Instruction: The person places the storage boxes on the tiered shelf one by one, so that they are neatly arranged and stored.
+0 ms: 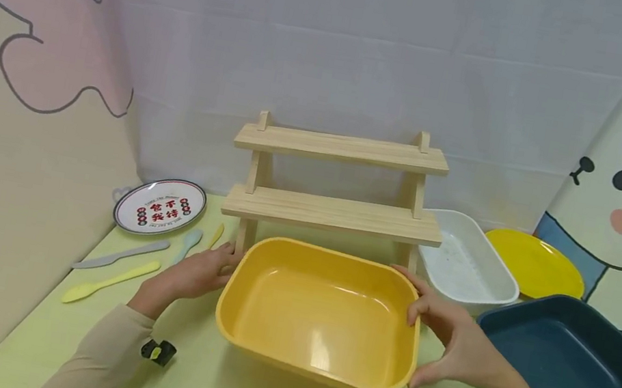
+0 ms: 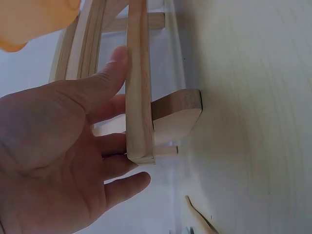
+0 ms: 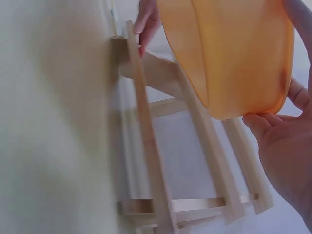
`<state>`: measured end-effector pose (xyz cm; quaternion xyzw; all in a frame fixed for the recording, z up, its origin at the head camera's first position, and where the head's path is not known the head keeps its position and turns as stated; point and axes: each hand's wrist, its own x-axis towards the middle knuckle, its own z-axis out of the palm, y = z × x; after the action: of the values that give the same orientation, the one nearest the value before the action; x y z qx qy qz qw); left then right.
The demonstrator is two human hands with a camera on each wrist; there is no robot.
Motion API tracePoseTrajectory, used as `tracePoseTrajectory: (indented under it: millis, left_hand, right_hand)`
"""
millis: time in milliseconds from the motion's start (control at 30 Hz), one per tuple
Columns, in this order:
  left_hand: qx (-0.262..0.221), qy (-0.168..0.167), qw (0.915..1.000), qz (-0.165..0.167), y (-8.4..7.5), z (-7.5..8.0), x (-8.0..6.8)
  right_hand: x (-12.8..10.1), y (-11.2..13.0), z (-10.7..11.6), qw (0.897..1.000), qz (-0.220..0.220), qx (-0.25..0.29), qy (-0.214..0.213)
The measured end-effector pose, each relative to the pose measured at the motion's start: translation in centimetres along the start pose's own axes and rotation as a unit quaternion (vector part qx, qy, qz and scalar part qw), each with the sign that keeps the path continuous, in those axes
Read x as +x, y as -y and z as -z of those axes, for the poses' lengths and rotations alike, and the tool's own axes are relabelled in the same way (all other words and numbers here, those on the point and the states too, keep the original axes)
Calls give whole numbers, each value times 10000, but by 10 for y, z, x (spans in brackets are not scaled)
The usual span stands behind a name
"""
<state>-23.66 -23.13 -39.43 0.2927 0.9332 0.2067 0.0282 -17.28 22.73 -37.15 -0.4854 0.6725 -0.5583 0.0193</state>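
The yellow tub (image 1: 321, 314) lies lengthwise between both hands, the right hand (image 1: 456, 341) gripping its right end, the left hand (image 1: 197, 274) spread open at its left end.

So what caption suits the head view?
Two hands hold a yellow tub before a wooden rack.

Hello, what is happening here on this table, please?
A person holds a yellow tub in front of a two-tier wooden shelf, tilted toward the camera. The right hand grips its right rim; the left hand, fingers straight, is at its left side. A white tray, navy tray and yellow plate sit to the right.
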Motion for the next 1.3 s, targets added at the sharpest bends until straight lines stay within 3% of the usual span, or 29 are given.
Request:
tracePoseTrajectory:
  millis: [100, 200, 367, 533, 700, 833, 1033, 1300]
  left_hand:
    - [160, -117, 9997, -120, 1, 0, 1]
    - [-86, -171, 9997, -137, 2, -1, 1]
    - [-372, 21, 9993, -92, 3, -3, -3]
    - [-256, 195, 9993, 167, 1, -4, -6]
    - [-226, 230, 9990, 297, 0, -2, -6]
    - [-270, 305, 9987, 294, -3, -1, -5]
    - [-230, 301, 9985, 392, -6, 0, -4]
    - [-322, 262, 9983, 408, -7, -1, -1]
  right_hand:
    - [5, 9, 6, 9994, 205, 37, -282]
    - [13, 18, 12, 9976, 457, 172, -492]
    - [32, 29, 19, 9928, 872, 388, -725]
    - [55, 41, 27, 9887, 985, 428, -1044]
    - [91, 46, 48, 9842, 1018, 719, -1254]
    - [114, 38, 69, 9850, 718, 631, -1439]
    - [142, 20, 101, 9864, -104, 413, -1585]
    - [177, -4, 133, 9749, -1286, -403, -1775]
